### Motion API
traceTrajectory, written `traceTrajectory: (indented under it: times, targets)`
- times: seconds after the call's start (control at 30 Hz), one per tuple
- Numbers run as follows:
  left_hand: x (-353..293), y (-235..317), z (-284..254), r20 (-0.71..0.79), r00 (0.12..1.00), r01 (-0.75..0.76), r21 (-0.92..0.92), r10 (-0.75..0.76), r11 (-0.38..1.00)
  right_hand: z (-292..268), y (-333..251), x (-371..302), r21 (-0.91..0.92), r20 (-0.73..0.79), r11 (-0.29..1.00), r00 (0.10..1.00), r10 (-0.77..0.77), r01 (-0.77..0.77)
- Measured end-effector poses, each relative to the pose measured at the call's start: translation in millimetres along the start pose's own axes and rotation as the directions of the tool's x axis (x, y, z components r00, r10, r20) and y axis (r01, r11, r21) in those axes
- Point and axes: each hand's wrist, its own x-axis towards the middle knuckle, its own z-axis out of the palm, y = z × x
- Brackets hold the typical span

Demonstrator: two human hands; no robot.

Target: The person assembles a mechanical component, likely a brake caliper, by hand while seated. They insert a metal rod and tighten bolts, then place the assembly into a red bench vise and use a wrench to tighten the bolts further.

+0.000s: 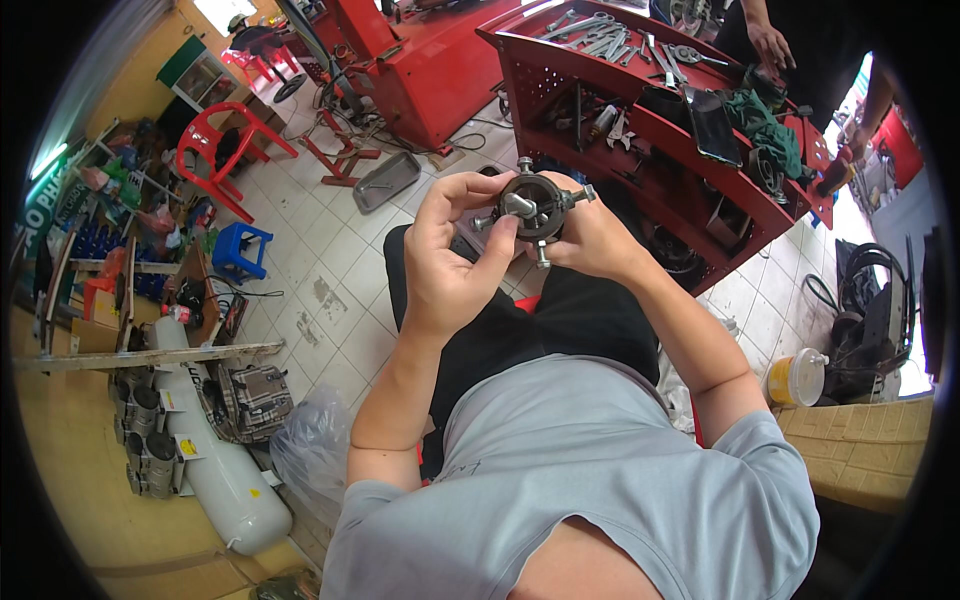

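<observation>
Above the lap [440, 345], with both arms [395, 400] bent, a dark bolted ring [553, 192] is gripped between the left hand [455, 255], thumb at its near rim, and the right hand [600, 235]; beyond, wrenches [605, 42] are laid near the red cart's [530, 85] left edge.

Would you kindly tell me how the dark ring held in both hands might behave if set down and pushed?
The dark ring looks like rigid metal, so it is probably stiff and fairly heavy for its size. Because bolts jut from its rim, it would likely catch rather than roll smoothly.
</observation>
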Motion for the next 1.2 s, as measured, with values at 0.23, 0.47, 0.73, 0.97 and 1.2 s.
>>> traceTrajectory:
  times: [0.23, 0.47, 0.73, 0.97, 1.2]
  targets:
    - [-0.7, 0.9, -0.7, -0.048, 0.995, -0.08, 0.1, 0.085, 0.992, -1.1, -10.9, -1.0, -0.01, -0.028, 0.995, 0.994, -0.102, 0.102]
    - [2.4, 8.1, -4.9, -0.009, 0.998, -0.061, 0.104, 0.062, 0.993, -1.1, -8.1, -1.3, 0.018, -0.017, 0.993, 0.993, -0.115, 0.115]
    - [5.1, 4.4, -20.4, 0.129, 0.99, -0.063, 0.074, 0.053, 0.995, -1.6, -7.0, -0.9, 0.039, -0.004, 0.993, 0.993, -0.114, 0.114]
    - [5.6, 6.7, -14.6, 0.048, 0.984, -0.172, 0.493, 0.171, 0.853, -6.6, -5.9, -0.1, -0.238, -0.075, 0.971, 0.997, -0.033, 0.015]
    - [9.0, 23.0, -2.0, -0.043, 0.99, -0.104, 0.436, 0.136, 0.894, -7.6, -1.2, 1.0, -0.354, -0.153, 0.935, 0.986, -0.072, 0.013]
